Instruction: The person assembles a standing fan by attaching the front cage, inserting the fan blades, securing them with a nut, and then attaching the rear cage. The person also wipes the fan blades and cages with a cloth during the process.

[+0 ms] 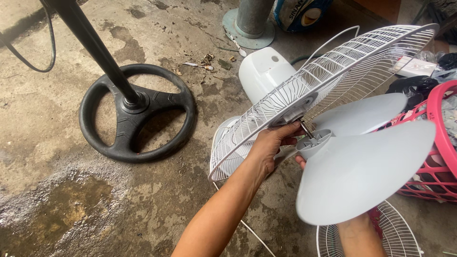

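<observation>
A white fan head point(264, 71) with its rear wire guard point(333, 71) is tilted above the concrete floor. My left hand point(271, 145) grips the middle of the guard, right by the motor shaft. A white three-blade fan propeller point(366, 166) sits in front of the guard with its hub point(314, 143) at the shaft. My right hand point(301, 162) is almost hidden behind the blade; only fingertips show below the hub, holding the propeller, and its forearm point(359, 235) shows under the blade.
A black round fan stand base with a pole point(135, 112) stands at left on the wet, stained concrete. A second white wire guard point(395, 235) lies at bottom right. A pink plastic basket point(440, 143) is at right. A grey pipe base point(250, 24) is at top.
</observation>
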